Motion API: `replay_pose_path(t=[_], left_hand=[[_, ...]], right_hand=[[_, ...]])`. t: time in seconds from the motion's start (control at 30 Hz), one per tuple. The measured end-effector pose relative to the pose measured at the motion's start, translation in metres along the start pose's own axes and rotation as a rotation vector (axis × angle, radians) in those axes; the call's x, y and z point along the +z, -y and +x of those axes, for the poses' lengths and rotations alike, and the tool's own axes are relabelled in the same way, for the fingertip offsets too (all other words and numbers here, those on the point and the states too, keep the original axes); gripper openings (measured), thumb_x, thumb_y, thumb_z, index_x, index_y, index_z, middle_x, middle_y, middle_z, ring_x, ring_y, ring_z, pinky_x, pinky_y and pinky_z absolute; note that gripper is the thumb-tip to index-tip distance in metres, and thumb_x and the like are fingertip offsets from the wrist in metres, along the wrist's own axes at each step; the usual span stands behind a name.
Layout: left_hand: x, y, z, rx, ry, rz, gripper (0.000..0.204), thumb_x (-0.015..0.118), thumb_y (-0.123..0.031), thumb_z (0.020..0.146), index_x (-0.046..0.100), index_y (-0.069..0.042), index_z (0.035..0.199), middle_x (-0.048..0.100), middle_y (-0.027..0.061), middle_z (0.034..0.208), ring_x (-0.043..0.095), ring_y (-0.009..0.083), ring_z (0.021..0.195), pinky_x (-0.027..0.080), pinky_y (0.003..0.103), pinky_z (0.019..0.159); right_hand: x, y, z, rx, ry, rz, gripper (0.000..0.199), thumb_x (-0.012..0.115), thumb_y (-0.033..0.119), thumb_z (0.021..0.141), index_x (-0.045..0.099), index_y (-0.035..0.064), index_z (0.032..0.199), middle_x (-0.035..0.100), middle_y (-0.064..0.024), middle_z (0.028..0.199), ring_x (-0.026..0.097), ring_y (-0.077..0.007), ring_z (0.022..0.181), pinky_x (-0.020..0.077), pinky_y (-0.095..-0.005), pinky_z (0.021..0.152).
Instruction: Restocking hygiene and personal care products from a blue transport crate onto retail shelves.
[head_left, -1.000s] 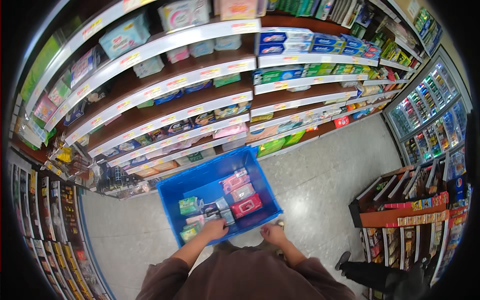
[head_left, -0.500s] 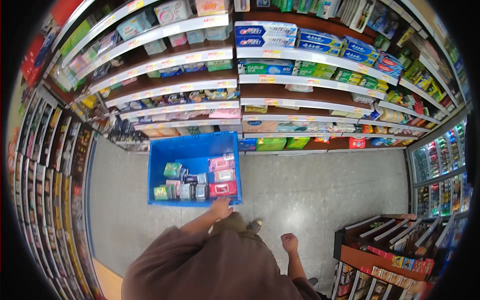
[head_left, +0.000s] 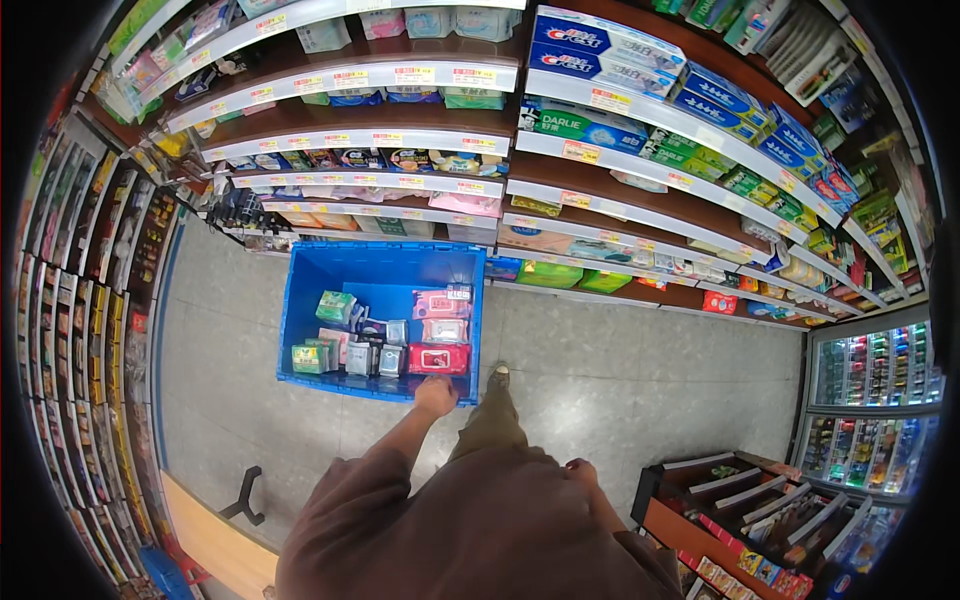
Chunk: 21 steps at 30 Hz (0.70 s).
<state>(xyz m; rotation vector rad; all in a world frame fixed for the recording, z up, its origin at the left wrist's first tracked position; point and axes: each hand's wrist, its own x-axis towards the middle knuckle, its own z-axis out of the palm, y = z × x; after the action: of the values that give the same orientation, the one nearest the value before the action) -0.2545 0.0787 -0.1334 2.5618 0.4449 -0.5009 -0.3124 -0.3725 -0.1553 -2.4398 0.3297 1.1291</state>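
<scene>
A blue plastic crate [head_left: 383, 388] stands on the floor in front of the shelves. My left hand [head_left: 436, 395] is closed over its near rim, toward the right corner. Inside lie pink and red packs of wipes [head_left: 438, 358], stacked along the right side. Smaller green packs [head_left: 311, 357] and grey and white packs [head_left: 376, 359] fill the near left and middle. My right hand [head_left: 580, 469] hangs low beside my body, partly hidden by my clothing. Its visible fingers are curled, with nothing seen in them.
Shelves [head_left: 420, 138] of packaged goods and toothpaste boxes [head_left: 603, 55] rise beyond the crate. Another shelf [head_left: 90, 330] runs along the left. A glass-door drinks cooler [head_left: 870, 370] stands at right, with a display rack [head_left: 760, 500] nearer. A wooden board edge [head_left: 215, 530] lies at lower left.
My view has shifted, and one foot has stepped forward beside the crate. My left hand stays on the crate's rim. My right hand has drawn in against my body.
</scene>
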Motion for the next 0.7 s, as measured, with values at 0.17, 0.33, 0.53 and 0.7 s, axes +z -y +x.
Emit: replay_pose_path(t=[0.17, 0.33, 0.53, 0.7], left_hand=[[0.000, 0.000, 0.035, -0.050, 0.241, -0.062, 0.034, 0.056, -0.031, 0.084, 0.069, -0.004, 0.099, 0.068, 0.0219, 0.107, 0.066, 0.0375, 0.102, 0.052, 0.048, 0.092], [0.009, 0.003, 0.082, -0.072, 0.331, -0.116, 0.039, 0.053, -0.030, 0.086, 0.068, -0.001, 0.106, 0.066, 0.0248, 0.114, 0.064, 0.0388, 0.108, 0.050, 0.049, 0.095], [0.053, 0.022, 0.150, -0.215, 0.223, -0.340, 0.035, 0.053, -0.027, 0.087, 0.070, 0.000, 0.103, 0.069, 0.0237, 0.105, 0.067, 0.0391, 0.096, 0.053, 0.048, 0.085], [0.086, 0.034, 0.239, -0.722, -0.177, -1.272, 0.041, 0.071, -0.023, 0.084, 0.063, 0.001, 0.117, 0.067, 0.0080, 0.084, 0.062, 0.0158, 0.067, 0.050, 0.032, 0.057]], right_hand=[[-0.077, 0.035, 0.017, -0.032, -0.074, -0.111, 0.039, 0.071, 0.037, 0.075, 0.072, 0.0078, 0.101, 0.073, -0.0132, 0.093, 0.070, -0.0309, 0.092, 0.0553, -0.0406, 0.083], [-0.116, 0.065, 0.022, -0.006, -0.255, -0.049, 0.031, 0.069, 0.031, 0.080, 0.071, 0.0054, 0.097, 0.072, -0.0132, 0.086, 0.070, -0.0310, 0.083, 0.0547, -0.0427, 0.077], [-0.121, 0.077, 0.024, -0.041, -0.068, -0.057, 0.029, 0.070, 0.030, 0.080, 0.070, 0.0052, 0.096, 0.071, -0.0146, 0.086, 0.069, -0.0302, 0.082, 0.0538, -0.0414, 0.074], [-0.105, 0.049, 0.046, -0.078, -0.064, -0.072, 0.030, 0.072, 0.031, 0.079, 0.071, 0.0055, 0.095, 0.070, -0.0132, 0.083, 0.069, -0.0281, 0.081, 0.0538, -0.0399, 0.074]])
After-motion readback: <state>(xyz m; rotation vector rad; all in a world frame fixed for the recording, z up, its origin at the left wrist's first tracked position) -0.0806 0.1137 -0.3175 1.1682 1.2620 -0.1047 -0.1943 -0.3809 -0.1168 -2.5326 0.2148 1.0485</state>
